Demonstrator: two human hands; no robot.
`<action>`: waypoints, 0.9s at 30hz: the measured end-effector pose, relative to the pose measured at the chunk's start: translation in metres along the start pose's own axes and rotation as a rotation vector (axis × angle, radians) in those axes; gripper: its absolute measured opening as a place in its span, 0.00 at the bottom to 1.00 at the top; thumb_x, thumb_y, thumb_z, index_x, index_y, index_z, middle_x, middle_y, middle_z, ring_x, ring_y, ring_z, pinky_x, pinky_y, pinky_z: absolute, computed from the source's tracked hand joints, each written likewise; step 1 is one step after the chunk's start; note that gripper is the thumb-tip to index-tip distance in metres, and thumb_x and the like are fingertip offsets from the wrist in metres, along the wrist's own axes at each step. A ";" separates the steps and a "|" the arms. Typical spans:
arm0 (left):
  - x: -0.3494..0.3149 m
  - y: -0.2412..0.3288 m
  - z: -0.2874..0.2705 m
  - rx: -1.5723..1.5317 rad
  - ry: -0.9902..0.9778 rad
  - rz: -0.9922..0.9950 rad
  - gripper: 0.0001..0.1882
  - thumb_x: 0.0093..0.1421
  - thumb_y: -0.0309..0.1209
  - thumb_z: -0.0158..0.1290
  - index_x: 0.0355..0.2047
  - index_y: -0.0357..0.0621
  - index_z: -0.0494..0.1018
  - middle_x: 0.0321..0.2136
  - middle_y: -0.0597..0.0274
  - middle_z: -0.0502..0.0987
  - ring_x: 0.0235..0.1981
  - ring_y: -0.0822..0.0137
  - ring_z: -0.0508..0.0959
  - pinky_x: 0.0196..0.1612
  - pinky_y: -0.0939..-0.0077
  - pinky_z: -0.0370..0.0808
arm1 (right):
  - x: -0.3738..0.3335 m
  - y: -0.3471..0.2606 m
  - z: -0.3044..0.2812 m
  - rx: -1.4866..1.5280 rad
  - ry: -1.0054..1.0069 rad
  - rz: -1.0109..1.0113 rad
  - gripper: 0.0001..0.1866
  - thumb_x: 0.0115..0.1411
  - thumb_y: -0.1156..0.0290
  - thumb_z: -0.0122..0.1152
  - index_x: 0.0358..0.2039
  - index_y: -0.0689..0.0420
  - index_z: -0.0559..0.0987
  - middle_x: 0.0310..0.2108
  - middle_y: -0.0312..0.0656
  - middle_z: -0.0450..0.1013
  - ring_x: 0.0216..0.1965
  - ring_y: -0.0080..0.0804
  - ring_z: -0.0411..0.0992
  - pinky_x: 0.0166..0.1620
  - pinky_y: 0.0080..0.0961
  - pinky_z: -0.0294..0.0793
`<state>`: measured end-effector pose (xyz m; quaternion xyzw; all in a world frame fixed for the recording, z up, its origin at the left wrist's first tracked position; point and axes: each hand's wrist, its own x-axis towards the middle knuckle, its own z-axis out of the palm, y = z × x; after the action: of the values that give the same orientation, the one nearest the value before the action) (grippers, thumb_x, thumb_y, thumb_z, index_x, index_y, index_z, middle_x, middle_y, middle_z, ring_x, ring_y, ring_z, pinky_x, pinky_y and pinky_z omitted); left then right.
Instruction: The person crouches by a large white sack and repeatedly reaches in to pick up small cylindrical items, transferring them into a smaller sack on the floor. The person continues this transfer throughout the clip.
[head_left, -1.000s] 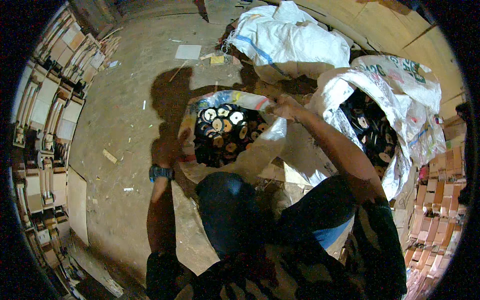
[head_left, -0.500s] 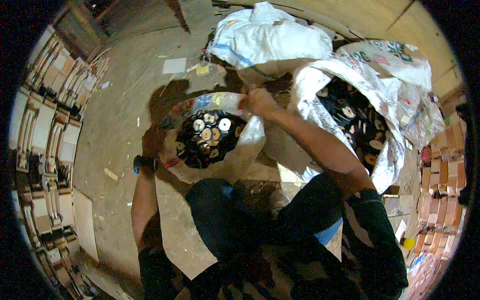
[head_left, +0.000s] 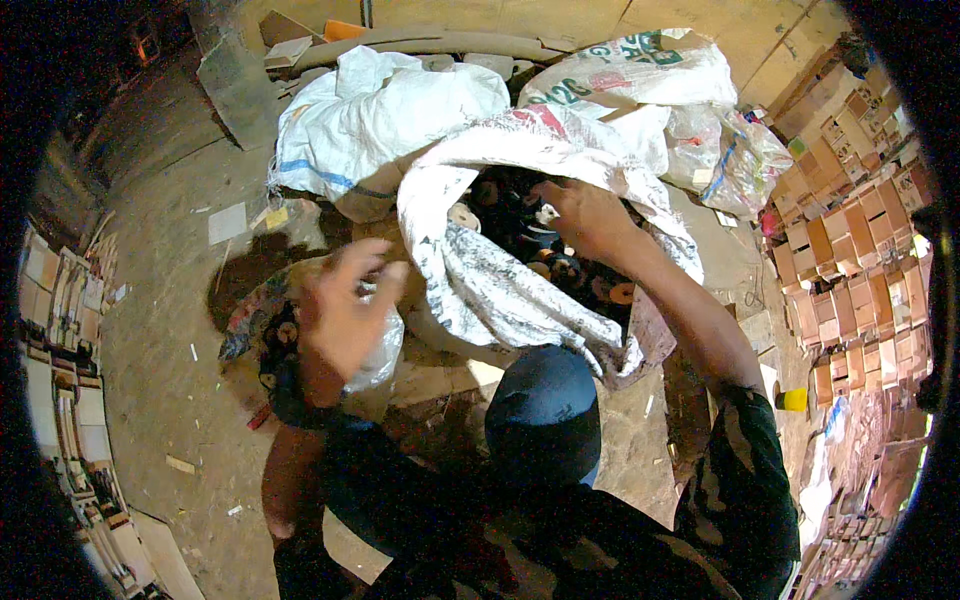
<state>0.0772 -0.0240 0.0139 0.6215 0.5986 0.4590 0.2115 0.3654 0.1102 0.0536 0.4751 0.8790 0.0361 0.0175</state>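
A large white woven sack (head_left: 435, 180) stands in front of me with its rim rolled down. Inside lie many black pieces with round, pale, disc-like ends (head_left: 565, 270). My right hand (head_left: 590, 220) reaches into its mouth, fingers stretched over the pieces and apart from one another. Beside it on the left, my left hand (head_left: 345, 310) is raised over a smaller plastic sack (head_left: 375, 350), smeared by motion, its thumb and fingers spread with nothing seen between them. More of the same dark pieces (head_left: 280, 345) show in that smaller sack, partly hidden by my hand and wrist.
A tied white sack (head_left: 390, 100) and a printed sack (head_left: 640, 75) lie behind. A clear plastic bag (head_left: 730, 160) is at their right. Stacked wooden pieces (head_left: 850, 280) line the right side, others (head_left: 65, 390) the left. A yellow cup-like thing (head_left: 792, 400) lies at right.
My view has turned right. My right hand has let go of the smaller sack's rim and gone into the large sack. My left hand has left the rim's left side and risen.
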 end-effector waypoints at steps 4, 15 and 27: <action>0.003 0.048 0.053 0.086 -0.233 0.408 0.22 0.52 0.24 0.55 0.50 0.41 0.74 0.50 0.49 0.75 0.55 0.52 0.72 0.59 0.60 0.69 | 0.007 0.057 0.047 -0.189 -0.129 -0.064 0.43 0.54 0.57 0.66 0.67 0.58 0.58 0.51 0.61 0.72 0.51 0.54 0.72 0.55 0.43 0.72; 0.011 0.019 0.109 0.300 -0.163 0.662 0.09 0.49 0.22 0.54 0.33 0.45 0.77 0.35 0.62 0.77 0.49 0.60 0.75 0.67 0.47 0.56 | 0.022 0.094 0.050 0.365 0.266 0.076 0.21 0.63 0.63 0.58 0.55 0.56 0.73 0.51 0.53 0.73 0.52 0.49 0.71 0.57 0.37 0.68; 0.007 0.025 0.103 0.239 -0.081 0.682 0.06 0.52 0.25 0.55 0.32 0.45 0.77 0.32 0.65 0.75 0.45 0.64 0.75 0.66 0.51 0.57 | 0.045 0.083 0.053 0.120 0.235 -0.281 0.24 0.59 0.61 0.64 0.54 0.54 0.74 0.52 0.48 0.73 0.53 0.49 0.70 0.56 0.37 0.68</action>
<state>0.1750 0.0068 -0.0135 0.8235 0.3972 0.4051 -0.0044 0.4131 0.1956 0.0078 0.3402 0.9333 0.0361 -0.1088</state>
